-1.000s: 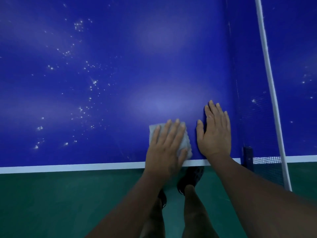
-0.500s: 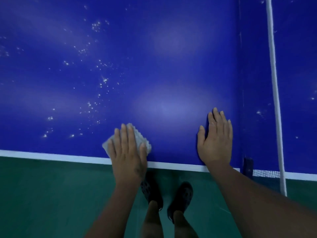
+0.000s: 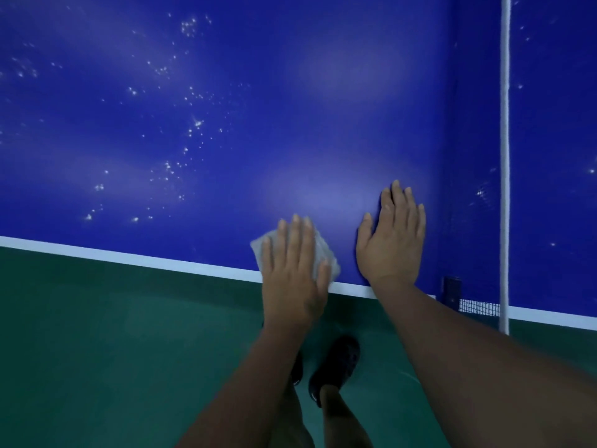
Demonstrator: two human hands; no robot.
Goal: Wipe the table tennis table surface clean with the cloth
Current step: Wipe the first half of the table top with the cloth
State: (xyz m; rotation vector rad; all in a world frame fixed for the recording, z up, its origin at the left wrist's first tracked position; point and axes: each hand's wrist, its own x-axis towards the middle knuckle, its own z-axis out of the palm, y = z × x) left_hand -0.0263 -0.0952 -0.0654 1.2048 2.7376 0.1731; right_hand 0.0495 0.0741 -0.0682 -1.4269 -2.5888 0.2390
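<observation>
2 hands are flat on the blue table [image 3: 290, 108] near its white edge: the left hand [image 3: 295, 273] presses straight fingers down on the pale cloth [image 3: 323, 253], which sits right at the near edge, while the right hand [image 3: 392, 244] lies palm-down with fingers spread, just beside it. White specks [image 3: 193, 127] dot the surface to the left, the net [image 3: 478, 306] stands to the right, and dark shoes [image 3: 336, 363] show on the green floor [image 3: 97, 334] below.

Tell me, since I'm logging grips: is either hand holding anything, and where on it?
Neither grips anything. The left hand presses flat on top of the cloth, fingers straight; the right hand rests flat on the table.
</observation>
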